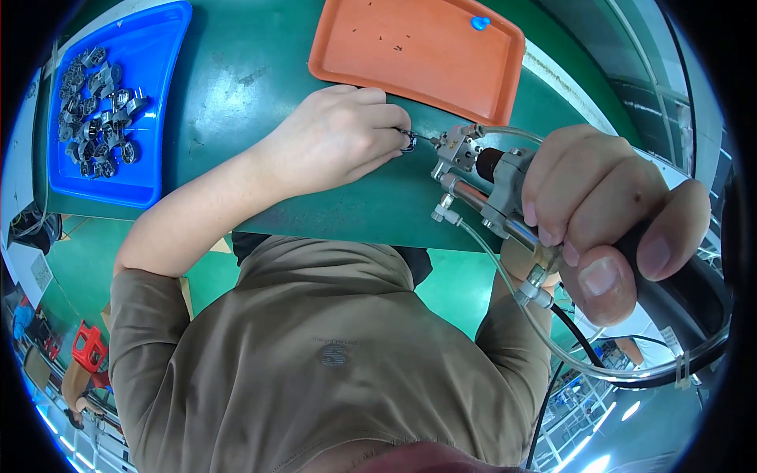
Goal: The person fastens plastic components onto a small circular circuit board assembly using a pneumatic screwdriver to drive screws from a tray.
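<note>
Your left hand (335, 138) was curled closed on the green counter (236, 94), pinching a small metal part (408, 141) between its fingertips, just near of the orange tray (418, 55). The part looked like a dark, shiny ring-shaped piece; I judged it light, rigid and rather slippery, so a tight fingertip pinch on its rim with the hand braced on the counter seemed the sound hold.

Your right hand (611, 229) was wrapped fully round the black grip of a pneumatic tool (485, 185), its thin tip pointing left and almost touching the part. The tool's head was bare machined metal with brass-like fittings, and clear, soft tubes (552, 339) looped from it toward you. It probably felt heavier and stiff, with the hoses tugging a little.

The orange tray was smooth plastic, holding a few dark specks and a small blue blob (480, 23). Far left, a blue tray (158, 47) held a heap of similar glinting metal pieces (98, 110).
</note>
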Action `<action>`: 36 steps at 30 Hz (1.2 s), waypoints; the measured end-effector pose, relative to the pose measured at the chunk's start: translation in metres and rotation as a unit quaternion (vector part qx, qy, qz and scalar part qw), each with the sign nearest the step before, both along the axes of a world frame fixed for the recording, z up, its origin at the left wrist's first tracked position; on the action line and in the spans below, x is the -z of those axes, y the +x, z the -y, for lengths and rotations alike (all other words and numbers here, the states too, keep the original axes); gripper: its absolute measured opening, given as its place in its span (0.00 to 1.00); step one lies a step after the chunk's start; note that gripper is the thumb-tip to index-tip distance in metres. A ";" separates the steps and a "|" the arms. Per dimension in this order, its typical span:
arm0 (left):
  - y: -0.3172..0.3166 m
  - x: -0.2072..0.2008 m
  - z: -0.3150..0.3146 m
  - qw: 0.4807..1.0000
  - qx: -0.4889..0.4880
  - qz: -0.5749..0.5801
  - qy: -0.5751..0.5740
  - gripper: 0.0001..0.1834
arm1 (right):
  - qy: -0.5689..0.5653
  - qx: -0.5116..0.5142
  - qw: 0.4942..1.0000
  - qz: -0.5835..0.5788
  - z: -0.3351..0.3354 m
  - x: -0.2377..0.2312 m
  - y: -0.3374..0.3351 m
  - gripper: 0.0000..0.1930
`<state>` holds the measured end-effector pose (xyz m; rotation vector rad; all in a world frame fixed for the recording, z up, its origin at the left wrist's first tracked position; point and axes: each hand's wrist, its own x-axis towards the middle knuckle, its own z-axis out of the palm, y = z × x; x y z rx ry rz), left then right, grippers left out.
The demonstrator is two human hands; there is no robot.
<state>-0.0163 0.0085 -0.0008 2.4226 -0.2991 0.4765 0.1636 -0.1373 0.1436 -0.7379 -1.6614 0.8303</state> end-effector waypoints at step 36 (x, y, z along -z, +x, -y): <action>-0.005 0.007 0.003 1.000 -0.017 0.002 0.018 0.04 | -0.053 -0.034 0.998 -0.003 0.001 0.007 0.008 0.18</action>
